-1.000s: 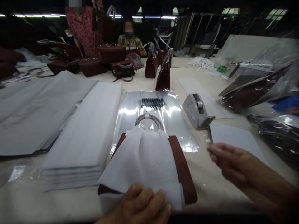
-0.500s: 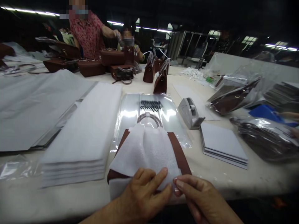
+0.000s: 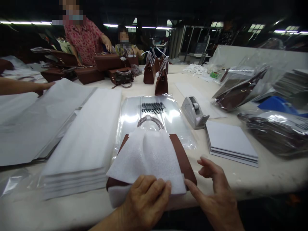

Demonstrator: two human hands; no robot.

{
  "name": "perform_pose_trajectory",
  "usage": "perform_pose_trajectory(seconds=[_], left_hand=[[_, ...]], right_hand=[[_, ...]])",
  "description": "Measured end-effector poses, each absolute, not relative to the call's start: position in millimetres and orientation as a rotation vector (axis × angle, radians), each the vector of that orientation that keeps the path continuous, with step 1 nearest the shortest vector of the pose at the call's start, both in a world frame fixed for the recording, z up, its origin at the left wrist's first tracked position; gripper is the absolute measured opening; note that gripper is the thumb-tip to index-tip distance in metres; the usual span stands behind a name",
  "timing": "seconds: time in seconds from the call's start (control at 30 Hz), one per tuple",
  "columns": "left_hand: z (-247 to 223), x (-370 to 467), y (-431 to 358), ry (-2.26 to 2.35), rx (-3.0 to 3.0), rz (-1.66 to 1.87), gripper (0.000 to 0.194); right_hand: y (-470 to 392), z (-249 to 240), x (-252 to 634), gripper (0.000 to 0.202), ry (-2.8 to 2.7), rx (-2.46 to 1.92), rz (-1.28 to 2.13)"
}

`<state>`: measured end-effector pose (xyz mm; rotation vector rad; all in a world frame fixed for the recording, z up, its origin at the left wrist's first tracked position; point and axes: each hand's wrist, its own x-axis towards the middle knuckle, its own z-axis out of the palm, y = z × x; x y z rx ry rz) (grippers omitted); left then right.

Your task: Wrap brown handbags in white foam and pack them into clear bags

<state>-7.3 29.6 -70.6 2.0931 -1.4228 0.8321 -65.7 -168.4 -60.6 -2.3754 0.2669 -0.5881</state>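
Observation:
A brown handbag (image 3: 181, 155) lies in front of me, its wrapped handles (image 3: 150, 119) pointing away. White foam sheet (image 3: 154, 154) covers its middle and folds around the near bottom edge. My left hand (image 3: 148, 200) presses the overlapping foam at that edge, fingers curled and held together. To its right, my right hand (image 3: 214, 189) is open, thumb and forefinger spread wide. The right thumb tip is by the foam's right corner. Whether a thin bit of tape clings there, I cannot make out. Beyond the bag lie clear printed plastic bags (image 3: 131, 110).
Folded foam sheets (image 3: 84, 134) are stacked left, beside grey-white sheets (image 3: 26, 138). At right stand a tape dispenser (image 3: 194, 112), white boards (image 3: 231, 141) and plastic-wrapped bags (image 3: 276, 134). Across the table a person (image 3: 84, 38) stands behind brown handbags (image 3: 89, 73). Another person's arm (image 3: 24, 86) reaches in from the left.
My right hand's pinch on a small shiny piece has opened, and that hand is now spread, slightly right. My left hand stays on the foam. Another person's arm has appeared, lifting a sheet at left.

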Motion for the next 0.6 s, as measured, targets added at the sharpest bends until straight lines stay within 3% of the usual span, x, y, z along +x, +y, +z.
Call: perform_pose_trajectory(seconds=[0.3, 0.47, 0.6], left_hand=[[-75.1, -7.2, 25.8, -1.319, 2.143, 0.824, 0.021], [-59.4, -4.3, 16.0, -1.203, 2.075, 1.109, 0.017], [-89.0, -17.5, -4.1, -1.359, 2.039, 1.136, 0.023]], right_hand=[[-183.9, -67.1, -44.7, 0.066, 0.194, -2.140, -0.158], [-183.1, -73.7, -42.2, 0.070, 0.299, -2.080, -0.062], [-182.7, -76.7, -40.0, 0.067, 0.327, -2.071, -0.123]])
